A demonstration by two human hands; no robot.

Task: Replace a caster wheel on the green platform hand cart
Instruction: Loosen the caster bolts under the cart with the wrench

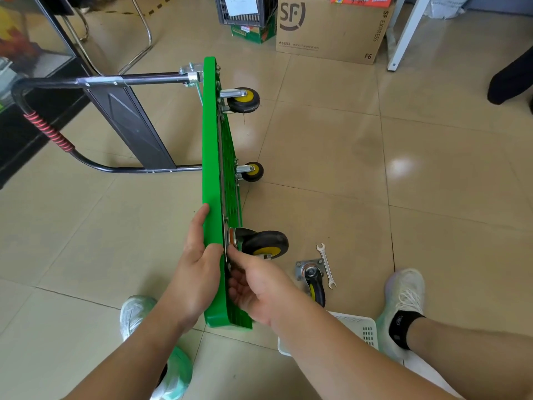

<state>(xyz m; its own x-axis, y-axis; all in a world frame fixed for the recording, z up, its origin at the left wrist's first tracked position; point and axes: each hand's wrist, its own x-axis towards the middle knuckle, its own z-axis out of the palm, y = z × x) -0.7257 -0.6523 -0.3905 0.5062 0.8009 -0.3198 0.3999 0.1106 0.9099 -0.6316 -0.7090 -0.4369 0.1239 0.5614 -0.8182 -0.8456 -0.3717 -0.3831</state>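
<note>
Green cart [212, 168]: three mounted casters [243, 100], one loose caster [313, 281], one wrench [326, 265].

- Glossy beige floor tiles [331, 157] are spreading across the room, dark grout lines running between them.
- A pale glare [401, 166] is shining on one tile at the right.
- A cardboard box [331, 27] is standing at the far side, beside a dark crate [245, 10] sitting on a green carton [253, 33].
- Chrome chair legs [149, 33] are curving at upper left.
- A white table leg [405, 36] is slanting down at upper right.
- A black cabinet [14, 145] is lining the left edge.

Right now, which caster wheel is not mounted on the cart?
The caster on the floor beside the wrench; the other three sit on the green platform.
</note>
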